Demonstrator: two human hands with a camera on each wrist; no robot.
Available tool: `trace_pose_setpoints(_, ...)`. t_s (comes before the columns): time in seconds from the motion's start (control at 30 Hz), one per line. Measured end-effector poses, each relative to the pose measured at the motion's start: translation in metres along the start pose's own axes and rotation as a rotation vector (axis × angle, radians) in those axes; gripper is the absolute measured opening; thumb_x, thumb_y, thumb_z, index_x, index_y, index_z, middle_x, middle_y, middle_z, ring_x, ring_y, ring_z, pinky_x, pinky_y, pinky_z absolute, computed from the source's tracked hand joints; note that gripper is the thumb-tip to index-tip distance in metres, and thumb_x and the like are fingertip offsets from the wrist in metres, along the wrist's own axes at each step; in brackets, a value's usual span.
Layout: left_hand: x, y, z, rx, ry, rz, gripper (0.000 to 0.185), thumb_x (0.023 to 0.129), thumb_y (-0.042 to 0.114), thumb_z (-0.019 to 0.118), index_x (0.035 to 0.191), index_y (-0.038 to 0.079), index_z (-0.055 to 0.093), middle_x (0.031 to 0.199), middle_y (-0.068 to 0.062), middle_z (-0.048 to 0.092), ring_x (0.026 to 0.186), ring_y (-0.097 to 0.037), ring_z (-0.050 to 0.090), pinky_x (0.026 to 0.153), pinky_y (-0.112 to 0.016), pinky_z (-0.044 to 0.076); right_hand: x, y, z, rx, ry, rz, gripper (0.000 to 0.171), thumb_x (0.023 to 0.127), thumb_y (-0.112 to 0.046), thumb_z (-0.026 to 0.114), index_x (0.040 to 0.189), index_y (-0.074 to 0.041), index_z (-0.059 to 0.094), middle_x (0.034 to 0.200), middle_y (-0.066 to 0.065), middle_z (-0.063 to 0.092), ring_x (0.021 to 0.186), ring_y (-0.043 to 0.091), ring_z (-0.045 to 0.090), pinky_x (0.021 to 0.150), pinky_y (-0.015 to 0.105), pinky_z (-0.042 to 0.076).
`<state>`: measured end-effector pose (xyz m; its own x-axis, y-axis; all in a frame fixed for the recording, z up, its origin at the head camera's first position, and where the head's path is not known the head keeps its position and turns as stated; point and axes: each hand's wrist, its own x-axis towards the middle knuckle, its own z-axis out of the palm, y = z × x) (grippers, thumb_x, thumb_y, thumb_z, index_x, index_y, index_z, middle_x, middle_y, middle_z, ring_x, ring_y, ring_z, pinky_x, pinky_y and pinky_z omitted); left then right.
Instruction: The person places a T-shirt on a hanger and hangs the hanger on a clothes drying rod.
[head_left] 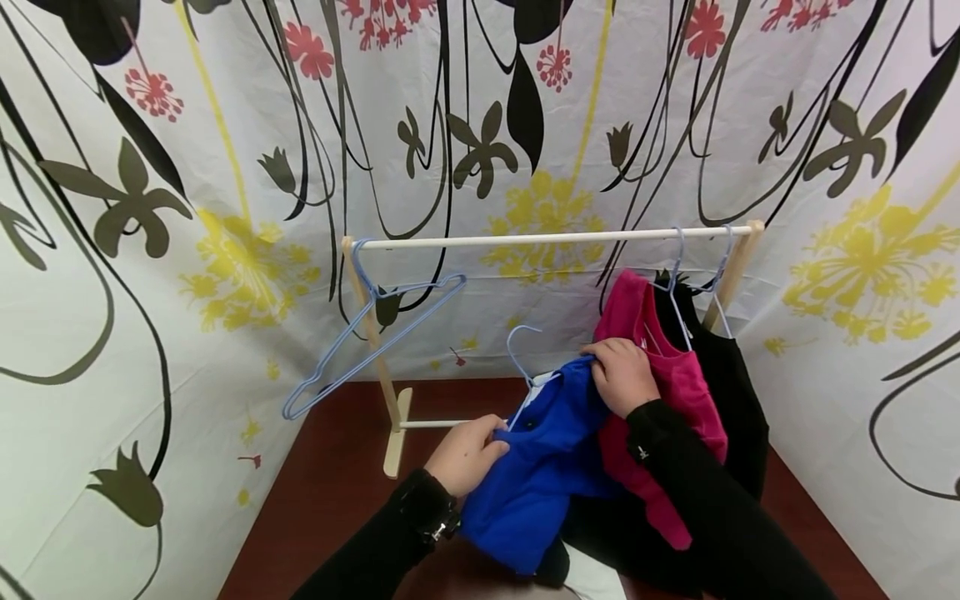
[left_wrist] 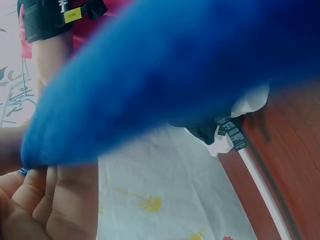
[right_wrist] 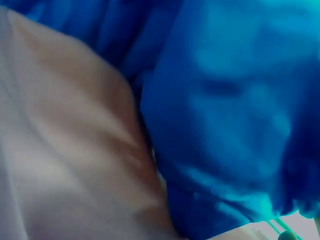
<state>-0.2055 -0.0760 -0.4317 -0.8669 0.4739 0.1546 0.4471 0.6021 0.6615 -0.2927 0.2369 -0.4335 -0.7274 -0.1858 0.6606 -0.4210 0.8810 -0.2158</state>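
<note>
In front of the wooden rack, we hold the blue garment above the brown surface. Our left hand pinches its lower edge with curled fingers, and our right hand grips the shoulder, probably to seat it on the light-blue hanger inside. The pink garment hangs just behind.

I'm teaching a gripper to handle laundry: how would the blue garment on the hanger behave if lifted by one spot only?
The blue garment would probably sag: it already folds and bunches where the left hand and right hand grip it. It looks soft and light, likely no strain. It might slide off its thin hanger, whose hook is free of the rail.
</note>
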Motion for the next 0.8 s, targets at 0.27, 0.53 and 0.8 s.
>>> trace_pose_setpoints(0.27,-0.008,-0.002,-0.003,0.005,-0.011,0.024,0.01,0.103,0.021,0.061,0.111,0.018,0.065,0.082,0.01,0.059,0.073,-0.01,0.056,0.068,-0.03,0.047,0.004,0.021,-0.009,-0.013,0.047,0.155,0.018,0.099,-0.012,0.057,0.107,-0.005,0.072,0.108,0.021,0.068,0.105,0.045,0.058,0.093,0.058,0.041)
trace_pose_setpoints(0.53,-0.015,-0.009,-0.003,-0.004,-0.018,0.004,0.008,0.103,0.022,0.061,0.11,0.021,0.064,0.08,0.009,0.058,0.071,-0.01,0.055,0.066,-0.03,0.046,0.003,0.033,-0.016,-0.042,0.038,0.213,0.022,0.104,-0.016,0.053,0.105,0.0,0.068,0.101,0.026,0.067,0.098,0.047,0.057,0.093,0.054,0.039)
trace_pose_setpoints(0.8,-0.019,-0.011,-0.007,-0.013,-0.03,-0.012,0.007,0.104,0.023,0.06,0.109,0.023,0.064,0.077,0.008,0.059,0.069,-0.01,0.055,0.065,-0.03,0.046,0.004,0.035,-0.013,-0.013,0.105,0.264,0.033,0.106,-0.025,0.053,0.101,0.004,0.068,0.1,0.028,0.066,0.096,0.048,0.053,0.092,0.054,0.036)
